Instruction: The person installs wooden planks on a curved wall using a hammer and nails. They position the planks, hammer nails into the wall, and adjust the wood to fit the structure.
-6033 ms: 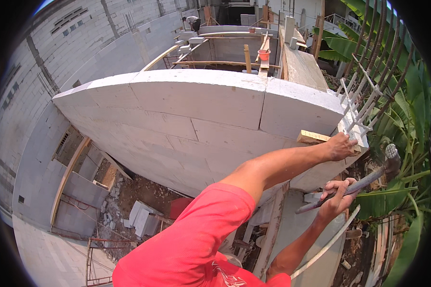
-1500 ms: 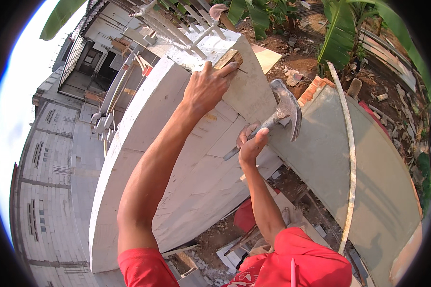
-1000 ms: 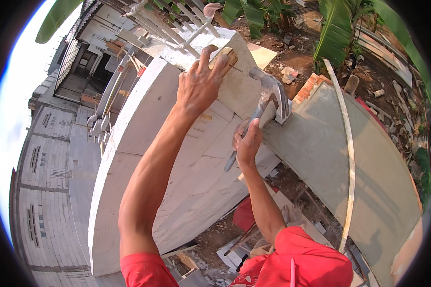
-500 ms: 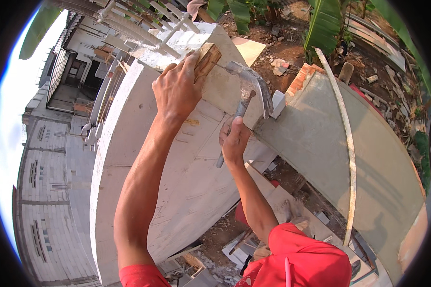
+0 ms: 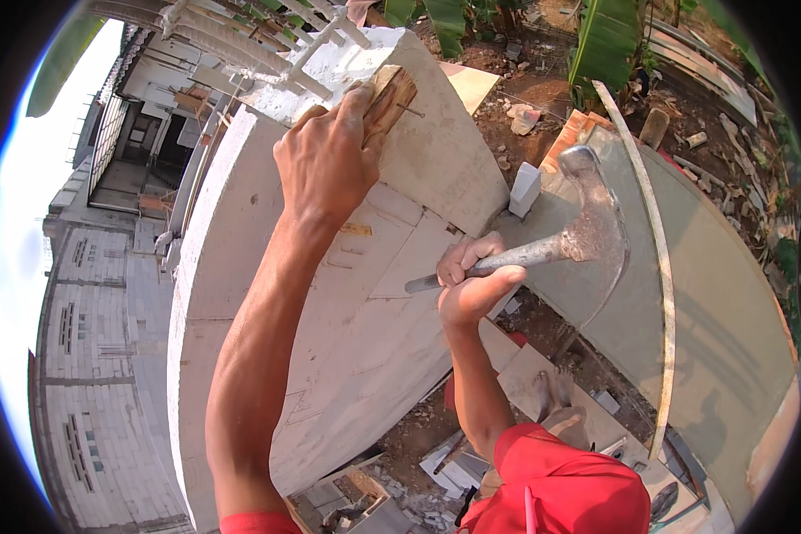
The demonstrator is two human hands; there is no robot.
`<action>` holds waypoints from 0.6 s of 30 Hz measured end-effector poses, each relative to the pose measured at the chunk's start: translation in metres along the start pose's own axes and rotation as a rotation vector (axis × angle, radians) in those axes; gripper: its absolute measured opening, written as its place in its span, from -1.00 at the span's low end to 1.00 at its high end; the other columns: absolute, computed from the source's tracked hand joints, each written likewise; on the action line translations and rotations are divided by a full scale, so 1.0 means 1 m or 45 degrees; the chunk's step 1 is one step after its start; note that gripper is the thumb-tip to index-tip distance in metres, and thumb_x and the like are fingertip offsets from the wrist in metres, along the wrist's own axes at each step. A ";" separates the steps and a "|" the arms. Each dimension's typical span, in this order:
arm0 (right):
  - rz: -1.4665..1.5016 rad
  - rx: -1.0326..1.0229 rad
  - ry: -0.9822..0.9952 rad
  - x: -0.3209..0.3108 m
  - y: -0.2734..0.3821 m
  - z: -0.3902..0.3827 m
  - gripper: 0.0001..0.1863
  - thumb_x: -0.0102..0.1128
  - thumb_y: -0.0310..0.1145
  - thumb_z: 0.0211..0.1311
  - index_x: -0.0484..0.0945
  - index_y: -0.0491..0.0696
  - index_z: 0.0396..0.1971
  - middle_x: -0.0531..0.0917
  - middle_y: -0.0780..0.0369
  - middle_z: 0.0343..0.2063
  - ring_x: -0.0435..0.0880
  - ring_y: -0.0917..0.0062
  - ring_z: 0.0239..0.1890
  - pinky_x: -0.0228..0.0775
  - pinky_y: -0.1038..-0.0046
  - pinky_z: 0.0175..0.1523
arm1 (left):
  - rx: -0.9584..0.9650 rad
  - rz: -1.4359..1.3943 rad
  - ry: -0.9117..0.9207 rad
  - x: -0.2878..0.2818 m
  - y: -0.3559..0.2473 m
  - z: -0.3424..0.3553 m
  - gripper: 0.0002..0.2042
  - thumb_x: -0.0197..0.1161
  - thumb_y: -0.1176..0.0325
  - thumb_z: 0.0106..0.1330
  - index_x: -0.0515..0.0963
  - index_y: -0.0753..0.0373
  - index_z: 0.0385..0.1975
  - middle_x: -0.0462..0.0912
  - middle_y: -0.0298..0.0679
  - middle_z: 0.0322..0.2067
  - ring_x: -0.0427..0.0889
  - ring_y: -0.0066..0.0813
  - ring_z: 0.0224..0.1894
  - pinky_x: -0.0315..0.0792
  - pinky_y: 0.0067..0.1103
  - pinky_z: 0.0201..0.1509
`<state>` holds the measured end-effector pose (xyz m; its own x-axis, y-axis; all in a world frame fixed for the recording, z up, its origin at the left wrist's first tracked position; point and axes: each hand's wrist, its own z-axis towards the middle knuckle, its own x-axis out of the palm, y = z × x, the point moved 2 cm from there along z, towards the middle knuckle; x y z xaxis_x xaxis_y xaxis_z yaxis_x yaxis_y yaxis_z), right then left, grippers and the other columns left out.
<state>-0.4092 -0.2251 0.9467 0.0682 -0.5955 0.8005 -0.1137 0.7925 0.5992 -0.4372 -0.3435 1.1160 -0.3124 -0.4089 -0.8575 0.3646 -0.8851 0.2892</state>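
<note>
My left hand (image 5: 325, 165) grips a rough wood piece (image 5: 387, 93) against the top corner of the white block wall (image 5: 231, 249). A nail (image 5: 414, 112) sticks out sideways from the wood, near my fingers. My right hand (image 5: 476, 285) is closed on the metal shaft of a claw hammer (image 5: 587, 214), whose head is out to the right, below and clear of the nail. Pale-crusted rebar (image 5: 267, 53) rises from the wall top just behind my left hand. A small white block (image 5: 524, 189) sits beside the wall corner.
A grey-green slab (image 5: 712, 294) lies at right, with a long pale batten (image 5: 650, 214) across it. Below are my bare feet (image 5: 552, 392) on a board, among rubble. Banana leaves (image 5: 601, 49) and soil with debris are behind; an unfinished block building (image 5: 89, 311) stands at left.
Over the last second the hammer head went up toward the nail, then has swung away right and down. My left hand stays on the wood, shifted slightly leftward in view.
</note>
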 end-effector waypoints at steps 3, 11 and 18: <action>0.470 -0.406 -0.021 0.004 0.002 -0.003 -0.13 -0.53 0.71 0.19 0.08 0.06 -0.59 0.14 0.40 -0.84 -0.06 0.72 -0.80 -0.12 0.57 -0.72 | 0.018 0.015 -0.023 0.000 0.000 -0.002 -0.51 0.47 0.31 0.12 0.59 0.09 0.12 0.78 -0.20 -0.38 0.75 -0.22 -0.17 0.60 -0.27 -0.21; -0.199 -0.051 0.056 0.003 -0.005 -0.008 -0.15 -0.52 0.67 0.24 0.08 0.06 -0.59 0.13 0.42 -0.82 0.02 0.71 -0.76 -0.07 0.59 -0.66 | 0.056 0.022 -0.046 0.001 0.001 -0.001 -0.53 0.46 0.31 0.14 0.60 0.10 0.10 0.77 -0.18 -0.41 0.76 -0.20 -0.21 0.60 -0.27 -0.23; -0.512 0.212 0.305 0.026 -0.028 0.005 -0.15 -0.47 0.66 0.25 0.13 0.05 -0.58 0.13 0.42 -0.83 -0.01 0.72 -0.78 -0.11 0.58 -0.69 | -0.006 0.003 0.003 0.003 0.002 -0.001 -0.52 0.47 0.31 0.12 0.60 0.09 0.10 0.77 -0.17 -0.42 0.78 -0.20 -0.17 0.61 -0.28 -0.22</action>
<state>-0.4096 -0.2635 0.9508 0.3626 -0.7873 0.4987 -0.1871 0.4628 0.8665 -0.4369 -0.3459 1.1141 -0.3092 -0.4102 -0.8580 0.3697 -0.8831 0.2890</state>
